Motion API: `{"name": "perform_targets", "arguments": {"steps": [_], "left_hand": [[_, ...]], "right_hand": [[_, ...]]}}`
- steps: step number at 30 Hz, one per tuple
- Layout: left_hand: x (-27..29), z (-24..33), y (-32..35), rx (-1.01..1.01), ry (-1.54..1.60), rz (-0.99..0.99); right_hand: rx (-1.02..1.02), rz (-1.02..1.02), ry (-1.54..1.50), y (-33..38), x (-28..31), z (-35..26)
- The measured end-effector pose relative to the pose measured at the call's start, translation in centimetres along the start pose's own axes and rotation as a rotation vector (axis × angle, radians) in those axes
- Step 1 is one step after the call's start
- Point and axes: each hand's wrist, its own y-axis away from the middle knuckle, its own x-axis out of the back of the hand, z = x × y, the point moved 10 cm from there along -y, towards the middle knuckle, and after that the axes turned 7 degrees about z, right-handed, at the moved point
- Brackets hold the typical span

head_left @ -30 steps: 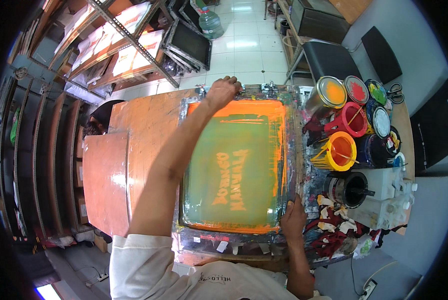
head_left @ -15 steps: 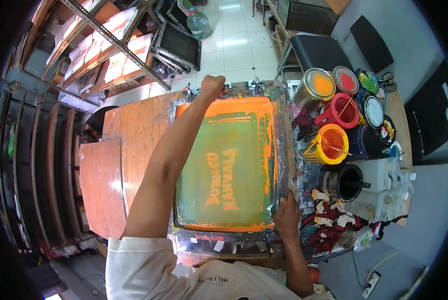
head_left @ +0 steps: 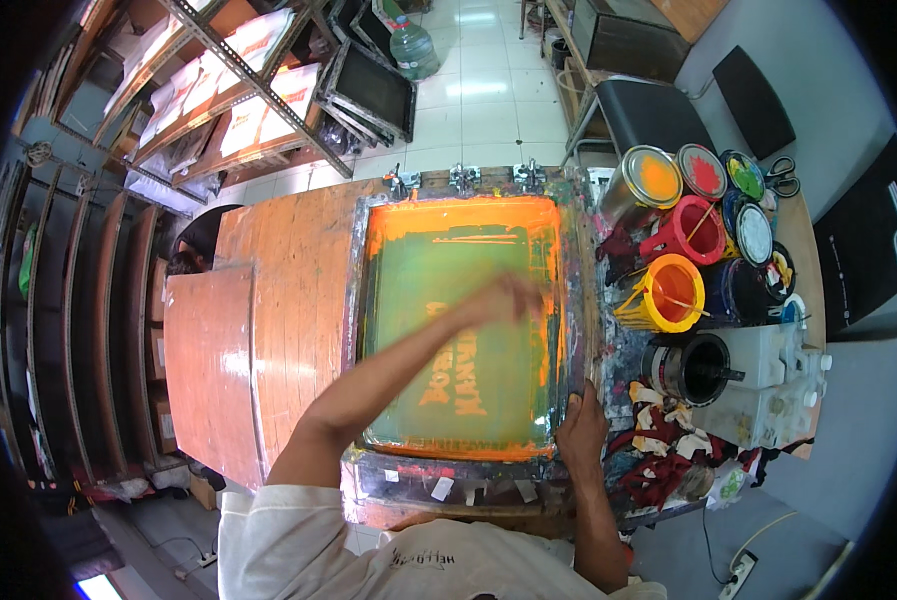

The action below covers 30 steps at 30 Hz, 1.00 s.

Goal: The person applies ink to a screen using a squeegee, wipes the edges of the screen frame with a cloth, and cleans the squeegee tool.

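A screen printing frame (head_left: 356, 300) lies flat on the wooden table, its green mesh (head_left: 408, 275) bearing lettering and its inner border smeared with orange ink (head_left: 458, 212). My left hand (head_left: 508, 298) is above the mesh, right of centre. Motion smears its fingers, so I cannot see their shape or anything in them. At the frame's right edge, near its lower corner, my right hand (head_left: 581, 425) is closed around the side with the thumb on top. Three metal hinge clamps (head_left: 465, 178) line the far edge of the frame.
To the right stand a yellow ink bucket (head_left: 673, 292), a red bucket (head_left: 690, 230), several paint cans (head_left: 651, 177) and a black pot (head_left: 698, 368). Stained rags (head_left: 658, 440) and translucent jugs (head_left: 768, 385) sit nearer. A brown board (head_left: 208, 350) lies on the table's left.
My left hand has left the middle clamp at the far edge and swung nearer and rightward over the mesh. My right hand stays at the frame's right edge. The view has shifted slightly.
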Motion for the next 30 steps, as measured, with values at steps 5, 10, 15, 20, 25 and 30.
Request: {"name": "perform_targets", "arguments": {"steps": [5,10,15,20,25,30], "left_hand": [[-1.1,0.1,2.2,0.122,-0.077,0.111],[13.2,-1.8,-0.7,0.063,-0.093,0.802],[19.9,-3.0,-2.3,-0.008,-0.106,0.97],[19.6,-2.3,-3.2,0.072,-0.065,0.958],[16.7,-4.6,-4.5,0.03,-0.07,0.873],[-2.6,1.8,-1.8,-0.049,-0.178,0.106]], "right_hand": [[0.024,-0.014,-0.011,0.3,-0.3,0.1],[-0.063,-0.081,0.002,0.1,-0.3,-0.1],[-0.049,-0.09,0.004,0.1,-0.4,-0.7],[-0.07,-0.089,0.016,0.2,-0.5,-0.1],[-0.068,-0.135,0.034,-0.1,-1.0,-0.3],[-0.099,-0.094,-0.003,0.0,-0.2,-0.4]]}}
